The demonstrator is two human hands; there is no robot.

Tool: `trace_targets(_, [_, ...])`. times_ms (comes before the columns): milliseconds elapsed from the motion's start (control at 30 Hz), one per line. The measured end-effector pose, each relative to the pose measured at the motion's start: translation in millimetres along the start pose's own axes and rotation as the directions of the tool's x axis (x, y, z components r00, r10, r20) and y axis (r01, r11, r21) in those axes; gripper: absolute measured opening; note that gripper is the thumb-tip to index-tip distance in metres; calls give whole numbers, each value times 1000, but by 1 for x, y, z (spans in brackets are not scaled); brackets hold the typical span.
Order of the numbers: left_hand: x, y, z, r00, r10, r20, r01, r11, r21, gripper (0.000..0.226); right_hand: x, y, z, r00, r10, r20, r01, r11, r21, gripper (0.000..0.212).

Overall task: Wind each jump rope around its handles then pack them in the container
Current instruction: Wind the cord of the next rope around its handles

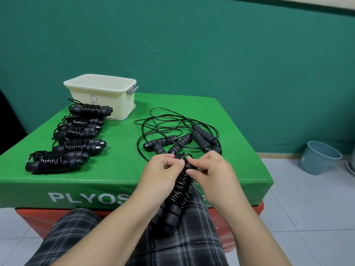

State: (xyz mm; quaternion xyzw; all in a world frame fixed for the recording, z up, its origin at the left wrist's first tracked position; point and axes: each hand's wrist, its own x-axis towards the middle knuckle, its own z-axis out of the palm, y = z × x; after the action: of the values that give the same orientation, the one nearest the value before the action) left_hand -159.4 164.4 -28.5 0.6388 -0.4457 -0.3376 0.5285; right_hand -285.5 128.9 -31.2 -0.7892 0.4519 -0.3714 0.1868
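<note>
A black jump rope (177,192), its cord coiled tightly round both handles, slants from my lap up to the box's front edge. My left hand (163,167) and my right hand (209,169) both pinch its top end, where a small loop of cord sticks out. Several wound ropes (76,143) lie in a row on the left of the green box. Loose ropes (184,137) with tangled cords lie just beyond my hands. The cream container (103,95) stands at the back left with its top open.
The green padded box (115,173) sits on a red one, close against my knees in checked trousers. A grey bucket (317,158) stands on the tiled floor to the right. A green wall rises behind.
</note>
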Motion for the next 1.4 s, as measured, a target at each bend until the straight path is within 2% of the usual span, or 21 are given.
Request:
trace_targets(167, [6,5,-3,992,-124,28,127,986,-110,18,-3,-1,0,999,-36,-6,36,999,40,37])
trace_targets(300, [9,0,-1,989,-150,-7,148,980,-130,33,-9,0,10,995,-66,-74,66,998,-5,39])
trace_targets(367, [8,-2,1,994,-96,-58,93,994,-53,32,-11,-1,15,987,-58,-151,47,996,-77,31])
trace_targets(433, [4,-5,3,988,52,-142,-40,995,88,26,-11,-4,20,966,-119,-231,88,986,-140,20])
trace_targets(500, [-4,-10,5,952,246,-183,-204,954,221,16,-11,-8,24,944,-167,-284,116,975,-187,17])
trace_targets(567, [-11,-16,6,905,375,-199,-309,904,296,9,-10,-10,28,935,-193,-299,131,968,-215,15])
trace_targets(633, [-15,-19,7,888,418,-193,-343,881,326,11,-11,-11,31,930,-206,-304,139,963,-229,12])
trace_targets(733, [-22,-17,8,886,453,-103,-380,833,402,24,-12,-6,37,915,-226,-335,141,955,-260,11])
trace_targets(833, [-24,-12,8,900,435,-32,-372,803,466,30,-15,2,43,894,-251,-370,152,949,-277,29])
trace_targets(933, [-20,-11,3,928,369,-55,-304,833,463,31,-26,0,49,941,-169,-294,151,985,-81,43])
trace_targets(1067, [-13,-17,-3,929,361,-84,-291,852,436,35,-33,-1,53,993,-16,-116,37,983,178,57])
trace_targets(1133, [-6,-21,-10,926,351,-138,-278,883,379,37,-31,4,52,996,3,-92,18,974,226,55])
trace_targets(1200, [7,-30,-19,945,277,-173,-215,926,310,34,-30,7,51,998,-2,-67,20,964,266,49])
trace_targets(1300, [22,-33,-31,990,129,-54,-114,968,221,22,-31,8,51,999,-17,-29,25,958,285,43])
trace_targets(1400, [29,-27,-36,981,182,71,-195,940,282,18,-30,8,50,1000,-18,-16,21,960,280,41])
